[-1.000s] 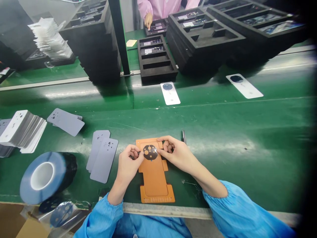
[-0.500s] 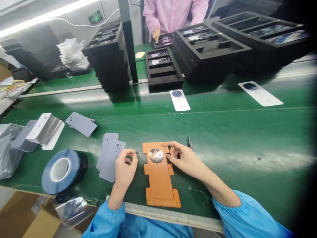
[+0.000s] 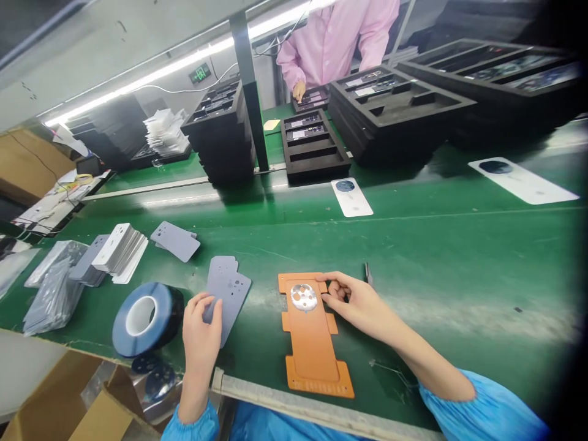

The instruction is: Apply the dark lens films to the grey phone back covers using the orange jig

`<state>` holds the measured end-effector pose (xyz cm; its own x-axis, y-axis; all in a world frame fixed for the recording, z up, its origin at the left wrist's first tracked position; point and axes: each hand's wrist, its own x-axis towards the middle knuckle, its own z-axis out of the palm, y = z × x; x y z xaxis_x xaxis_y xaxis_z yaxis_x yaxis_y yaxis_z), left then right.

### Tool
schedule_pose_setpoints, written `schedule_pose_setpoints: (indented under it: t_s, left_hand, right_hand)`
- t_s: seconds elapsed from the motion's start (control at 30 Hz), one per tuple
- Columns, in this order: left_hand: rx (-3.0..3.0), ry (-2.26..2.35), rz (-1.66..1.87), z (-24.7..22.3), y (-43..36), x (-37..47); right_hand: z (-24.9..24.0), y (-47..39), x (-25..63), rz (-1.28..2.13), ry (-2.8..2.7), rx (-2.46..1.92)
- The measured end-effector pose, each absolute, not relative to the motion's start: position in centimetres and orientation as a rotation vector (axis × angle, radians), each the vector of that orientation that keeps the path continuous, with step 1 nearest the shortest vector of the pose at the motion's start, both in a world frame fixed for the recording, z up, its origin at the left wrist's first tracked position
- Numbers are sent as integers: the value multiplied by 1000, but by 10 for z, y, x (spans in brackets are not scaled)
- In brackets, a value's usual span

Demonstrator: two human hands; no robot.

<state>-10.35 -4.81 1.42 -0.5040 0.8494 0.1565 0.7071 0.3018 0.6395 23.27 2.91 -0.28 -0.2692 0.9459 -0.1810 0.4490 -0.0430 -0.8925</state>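
Note:
An orange phone-shaped fixture plate (image 3: 312, 343) with notched sides lies flat on the green bench in front of me. A shiny round disc with several holes (image 3: 304, 297) sits near its top end. My right hand (image 3: 351, 300) grips the plate's upper right edge, index finger on the top tab and thumb lower down, the other fingers curled. My left hand (image 3: 202, 324) is over the edge of overlapping grey phone-shaped sheets (image 3: 232, 294), with thumb and fingers apart and nothing held. Whether its fingertips touch the sheets I cannot tell.
A blue tape roll (image 3: 120, 324) stands left of my left hand. White sheets (image 3: 122, 251), more grey sheets (image 3: 177, 240) and plastic bags (image 3: 57, 300) lie further left. Black trays (image 3: 316, 153) line the back, where a person in pink (image 3: 333, 43) works. White cards (image 3: 351, 197) lie midway.
My left hand has moved left, away from the orange plate and to the grey sheets, its fingers spreading. My right hand stays at the plate's edge. The view has shifted.

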Motion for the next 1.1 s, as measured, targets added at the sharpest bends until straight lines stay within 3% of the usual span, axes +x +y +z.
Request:
schedule_pose_setpoints:
  t_s: [0.17, 0.43, 0.6, 0.8, 1.1]
  left_hand:
    - [1032, 1831, 1264, 38, -57, -68]
    - [870, 1273, 1067, 29, -60, 22]
    - [1081, 1450, 1051, 8, -63, 30]
    - [2090, 1739, 1141, -7, -76, 12]
    - [2007, 1745, 516, -8, -83, 3]
  right_hand:
    - [12, 22, 225, 1293, -1533, -1393]
    - [30, 5, 220, 1510, -1457, -1022]
    - [24, 3, 222, 1459, -1548, -1003]
    - [22, 6, 224, 1287, -1797, -985]
    - [6, 10, 220, 617, -2174, -1243]
